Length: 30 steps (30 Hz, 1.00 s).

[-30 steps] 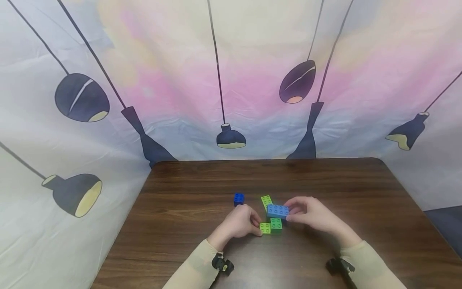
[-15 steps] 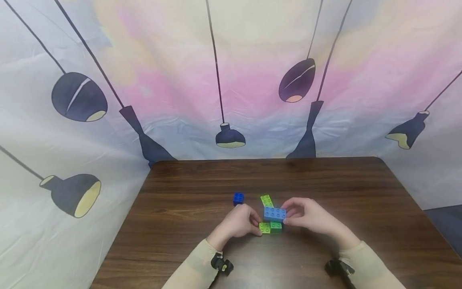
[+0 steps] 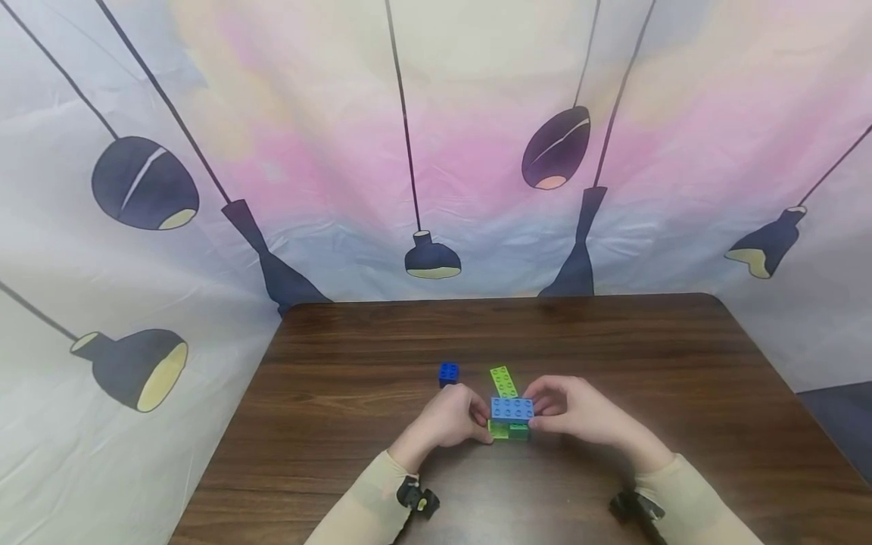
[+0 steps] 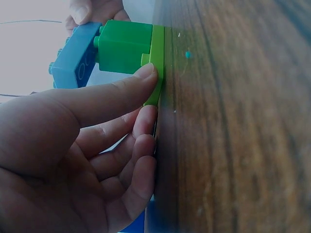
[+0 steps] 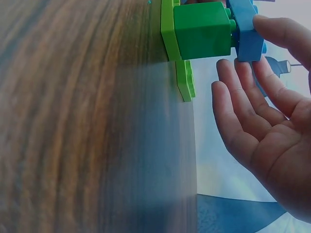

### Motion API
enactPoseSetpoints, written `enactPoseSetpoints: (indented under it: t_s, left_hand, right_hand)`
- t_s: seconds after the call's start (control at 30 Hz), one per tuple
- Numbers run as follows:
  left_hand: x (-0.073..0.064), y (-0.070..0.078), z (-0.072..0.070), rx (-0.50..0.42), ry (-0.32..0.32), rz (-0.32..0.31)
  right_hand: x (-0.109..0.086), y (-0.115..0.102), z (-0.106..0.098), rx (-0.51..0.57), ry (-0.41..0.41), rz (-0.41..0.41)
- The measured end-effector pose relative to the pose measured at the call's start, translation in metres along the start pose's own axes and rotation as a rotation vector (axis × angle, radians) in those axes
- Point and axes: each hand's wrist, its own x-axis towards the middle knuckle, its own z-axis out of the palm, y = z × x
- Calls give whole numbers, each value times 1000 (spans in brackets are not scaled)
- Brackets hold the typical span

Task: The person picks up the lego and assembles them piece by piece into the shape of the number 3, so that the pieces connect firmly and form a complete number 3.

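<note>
A flat lime toy brick (image 3: 498,431) lies on the table, pinched at its left end by the thumb and fingers of my left hand (image 3: 448,418). On its other end stands a taller green brick (image 4: 124,46). My right hand (image 3: 575,409) holds a long light blue brick (image 3: 512,409) by its right end, thumb on one side and fingers on the other. The blue brick, studs up, lies level across the top of the green brick. In the right wrist view, the green brick's studs (image 5: 232,24) show close under the blue brick.
A second flat lime brick (image 3: 502,381) lies just behind the stack, set at an angle. Farther left, beyond the left hand, sits a small dark blue brick (image 3: 448,372). The brown wooden table (image 3: 368,333) backs onto a hanging cloth printed with lamps (image 3: 433,257).
My right hand has brought the light blue brick left and toward me, over the green brick and part of the lime one. My left hand keeps its pinch in place.
</note>
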Motion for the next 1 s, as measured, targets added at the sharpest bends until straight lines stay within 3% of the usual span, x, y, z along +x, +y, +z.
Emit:
enactPoseSetpoints:
  t_s: [1.0]
  left_hand:
    - [2,-2,1,5,-2,14]
  right_hand:
    - [2,3,4,-57,-1,-17]
